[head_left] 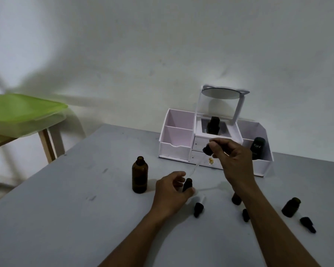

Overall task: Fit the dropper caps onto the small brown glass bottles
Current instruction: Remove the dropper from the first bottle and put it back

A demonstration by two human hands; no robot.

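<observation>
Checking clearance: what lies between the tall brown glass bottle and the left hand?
Only bare grey tabletop separates tall brown bottle from left hand, in head view.

In front of the white organizer (175, 150) are three small brown bottles (187, 185) (236, 199) (291, 207), one tall brown bottle (140, 177) and four dropper caps (207, 149) (198, 209) (245, 215) (308, 225). Inside it are two dark bottles (213, 125) (257, 147).

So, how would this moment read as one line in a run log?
left hand: holds small brown bottle on table | right hand: pinches dropper cap, pipette tip near bottle mouth | cap: not yet on
</observation>
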